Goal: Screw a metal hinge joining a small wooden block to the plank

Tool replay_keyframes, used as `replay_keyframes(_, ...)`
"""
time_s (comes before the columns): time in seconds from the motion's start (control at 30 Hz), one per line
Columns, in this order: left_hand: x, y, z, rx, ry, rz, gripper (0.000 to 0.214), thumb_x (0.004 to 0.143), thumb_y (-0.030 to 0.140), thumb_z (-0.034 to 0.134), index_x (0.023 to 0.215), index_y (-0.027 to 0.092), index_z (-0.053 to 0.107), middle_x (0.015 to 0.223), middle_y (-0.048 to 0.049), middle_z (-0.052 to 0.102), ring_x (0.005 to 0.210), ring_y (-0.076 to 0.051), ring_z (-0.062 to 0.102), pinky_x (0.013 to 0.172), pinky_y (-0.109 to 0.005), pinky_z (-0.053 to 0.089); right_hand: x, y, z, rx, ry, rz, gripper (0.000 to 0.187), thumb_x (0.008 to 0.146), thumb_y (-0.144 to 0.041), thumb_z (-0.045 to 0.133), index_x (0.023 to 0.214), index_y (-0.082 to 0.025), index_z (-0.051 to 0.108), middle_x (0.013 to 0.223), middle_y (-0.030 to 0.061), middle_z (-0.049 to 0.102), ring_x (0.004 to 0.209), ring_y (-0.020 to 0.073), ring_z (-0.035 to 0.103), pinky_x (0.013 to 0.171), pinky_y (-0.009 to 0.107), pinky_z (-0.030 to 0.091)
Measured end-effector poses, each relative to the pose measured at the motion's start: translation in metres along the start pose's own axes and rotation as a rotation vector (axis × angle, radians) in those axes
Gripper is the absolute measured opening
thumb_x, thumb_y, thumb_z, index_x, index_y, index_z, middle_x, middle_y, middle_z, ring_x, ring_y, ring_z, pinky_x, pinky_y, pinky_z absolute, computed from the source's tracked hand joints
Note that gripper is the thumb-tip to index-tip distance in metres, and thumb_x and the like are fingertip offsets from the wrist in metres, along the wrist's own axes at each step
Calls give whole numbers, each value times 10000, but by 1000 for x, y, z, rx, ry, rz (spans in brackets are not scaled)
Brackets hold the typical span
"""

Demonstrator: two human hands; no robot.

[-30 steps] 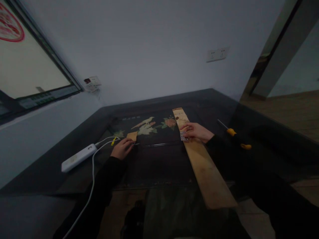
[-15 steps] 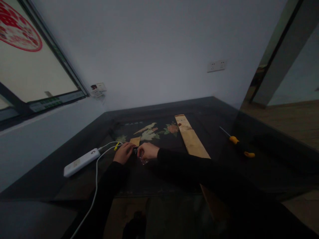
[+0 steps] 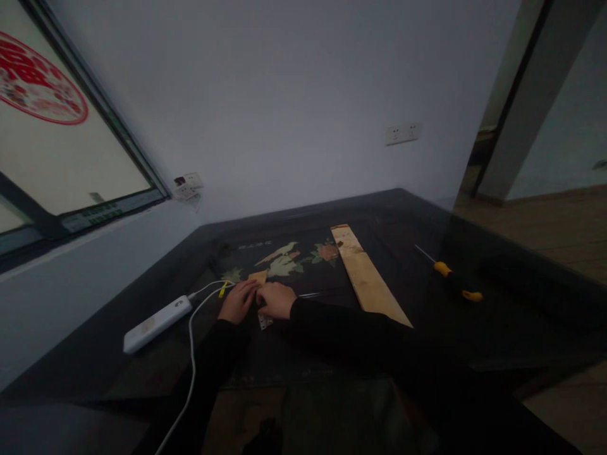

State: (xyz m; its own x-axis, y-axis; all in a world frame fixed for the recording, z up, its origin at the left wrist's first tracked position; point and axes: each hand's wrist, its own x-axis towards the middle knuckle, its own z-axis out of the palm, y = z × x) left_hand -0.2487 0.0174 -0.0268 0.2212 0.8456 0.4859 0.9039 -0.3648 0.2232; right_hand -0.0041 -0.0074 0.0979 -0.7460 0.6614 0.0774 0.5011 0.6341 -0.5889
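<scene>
My left hand (image 3: 238, 302) lies at the near edge of a small wooden piece (image 3: 257, 276), its fingers closed against the wood. Close beside it, my right hand (image 3: 278, 300) is closed in a pinch, fingertips down. From under the right fingers a small silvery metal plate with holes (image 3: 264, 321) sticks out toward me. The fingers cover the rest of the plate and where it meets the wood.
A white power strip (image 3: 157, 323) with a white cable (image 3: 192, 354) and a yellow tag (image 3: 222, 289) lies on the left. To the right are a long wooden board (image 3: 370, 275) and a yellow-and-black screwdriver (image 3: 450, 278). The dark table (image 3: 322, 347) meets the wall.
My right hand has moved slightly left and closed in on the left hand. The metal plate now shows below the fingers, lying flatter. The whole view has shifted a little.
</scene>
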Motion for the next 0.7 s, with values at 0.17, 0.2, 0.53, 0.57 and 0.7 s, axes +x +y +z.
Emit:
replay_keyframes(0.17,-3,1,-2,71,-24,-159,345,885,320,395,1098,185,631,1168,-88,652,1090,-218,600,981,-374,458,-11,22,-24,-8,-53,-32,341,879,-353,549,1142,-136,566,1114,75,596,959,183,596,827,370,507)
replay_keyframes(0.2,-3,2,-3,83,-31,-199,351,888,322,392,1112,186,625,1176,-85,650,1090,-216,604,975,-364,461,-18,31,-33,-15,-64,-34,316,870,-341,561,1108,-134,586,1057,75,620,891,163,605,794,341,503)
replay_keyframes(0.53,0,13,-3,114,-115,-284,376,911,367,387,1182,228,607,1264,-51,609,1201,-215,542,1035,-358,411,-237,112,-51,-7,235,287,354,873,-457,465,1026,-189,639,1032,75,637,897,168,608,796,302,488)
replay_keyframes(0.57,1,12,-1,101,-117,-276,384,907,371,391,1185,220,606,1269,-55,605,1209,-217,535,1042,-360,403,-259,118,-41,-7,299,331,367,869,-482,460,1029,-208,645,1076,74,628,962,179,606,840,315,493)
replay_keyframes(0.7,8,5,4,29,-72,-288,413,886,401,409,1166,180,617,1221,-86,628,1150,-227,571,1012,-361,427,-312,130,5,-101,513,433,435,802,-553,514,1067,-245,670,1178,89,618,1086,238,598,914,381,513)
